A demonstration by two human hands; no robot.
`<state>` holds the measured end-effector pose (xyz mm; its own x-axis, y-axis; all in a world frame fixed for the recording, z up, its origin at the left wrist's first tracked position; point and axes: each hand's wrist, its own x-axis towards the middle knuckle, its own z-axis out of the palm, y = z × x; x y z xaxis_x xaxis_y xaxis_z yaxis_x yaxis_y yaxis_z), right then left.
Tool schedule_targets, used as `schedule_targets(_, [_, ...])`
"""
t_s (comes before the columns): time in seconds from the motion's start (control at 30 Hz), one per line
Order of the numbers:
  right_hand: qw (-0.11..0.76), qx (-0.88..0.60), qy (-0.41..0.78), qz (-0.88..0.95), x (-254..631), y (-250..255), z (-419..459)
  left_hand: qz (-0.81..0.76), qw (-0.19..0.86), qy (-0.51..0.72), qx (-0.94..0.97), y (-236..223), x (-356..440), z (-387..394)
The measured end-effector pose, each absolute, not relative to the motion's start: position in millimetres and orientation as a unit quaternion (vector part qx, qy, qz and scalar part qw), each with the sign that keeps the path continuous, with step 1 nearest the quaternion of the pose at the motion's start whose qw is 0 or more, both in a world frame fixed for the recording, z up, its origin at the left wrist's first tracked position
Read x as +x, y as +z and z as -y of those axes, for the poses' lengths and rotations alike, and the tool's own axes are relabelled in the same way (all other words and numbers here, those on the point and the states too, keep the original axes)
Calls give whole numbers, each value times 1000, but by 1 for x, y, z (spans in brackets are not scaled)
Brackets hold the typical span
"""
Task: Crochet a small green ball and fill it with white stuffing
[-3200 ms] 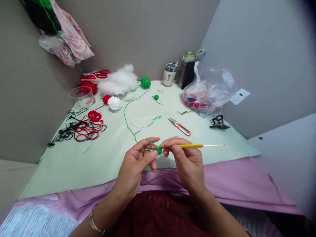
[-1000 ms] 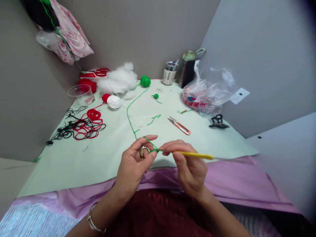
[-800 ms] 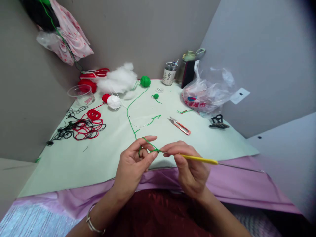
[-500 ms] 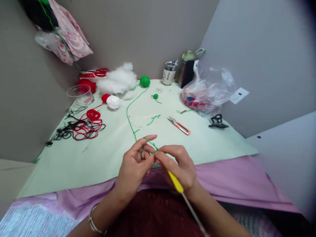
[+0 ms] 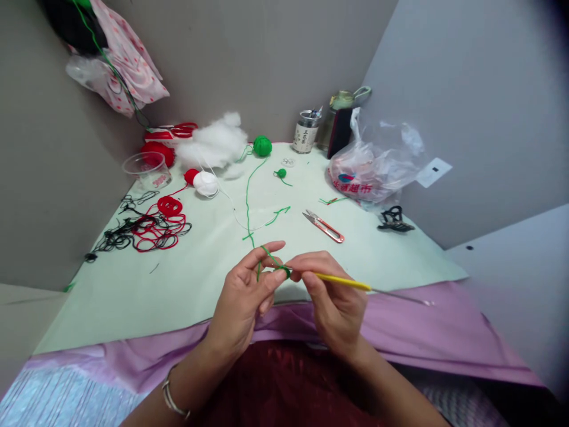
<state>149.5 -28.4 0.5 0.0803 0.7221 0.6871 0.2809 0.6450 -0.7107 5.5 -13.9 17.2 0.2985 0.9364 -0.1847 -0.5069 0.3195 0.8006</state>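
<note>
My left hand [image 5: 246, 290] pinches a small green crochet piece [image 5: 287, 272] between thumb and fingers. Green yarn [image 5: 248, 201] loops over its raised index finger and runs back across the table to a green yarn ball [image 5: 262, 146]. In my right hand [image 5: 335, 296] is a crochet hook [image 5: 342, 280] with a yellow handle, held like a pen. Its thin rear shaft points right, and its front tip meets the green piece at my left fingertips. Fingers partly hide the stitches.
Thread snips [image 5: 323, 226] lie ahead on the pale tablecloth [image 5: 178, 302]. Tangled red and black yarn [image 5: 146, 228], white stuffing [image 5: 213, 142] and a plastic cup [image 5: 146, 172] sit left. A plastic bag [image 5: 373, 166] and black hair claw [image 5: 395, 219] are right.
The crochet hook has swung from pointing down toward me to lying nearly level, pointing right. My right hand has turned and shifted slightly right. The green yarn on the table has moved right.
</note>
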Motion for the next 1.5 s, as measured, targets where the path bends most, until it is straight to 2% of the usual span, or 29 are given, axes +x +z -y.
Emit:
schedule_targets(0.07, [586, -389, 74, 707, 152, -2, 32, -319, 762, 478, 298, 16, 6, 13])
schedule_targets(0.13, [561, -391, 28, 729, 155, -3, 33, -296, 803, 445, 264, 15, 4, 10])
schedule_targets(0.2, [590, -399, 78, 698, 158, -1, 33, -283, 828, 425, 232, 15, 2, 6])
schedule_targets(0.33, [678, -375, 281, 566, 157, 3, 26, -293, 804, 461, 237, 16, 1, 5])
schedule_targets(0.7, [658, -349, 451, 492, 160, -3, 24, -339, 731, 474, 356, 13, 1, 11])
schedule_targets(0.8, [655, -357, 416, 520, 161, 0, 27, -343, 716, 480, 374, 12, -1, 11])
schedule_targets(0.9, [631, -384, 313, 596, 161, 4, 32, -357, 688, 487, 403, 11, -1, 13])
schedule_targets(1.03, [593, -346, 164, 708, 161, 5, 37, -394, 647, 493, 429, 12, -3, 14])
schedule_targets(1.1, [605, -340, 159, 702, 161, 4, 37, -395, 649, 490, 428, 12, -3, 13])
schedule_targets(1.27, [630, -352, 238, 650, 162, 2, 36, -396, 651, 486, 428, 13, -3, 11])
schedule_targets(1.5, [581, -333, 162, 725, 167, 5, 34, -430, 614, 481, 454, 19, -3, 14])
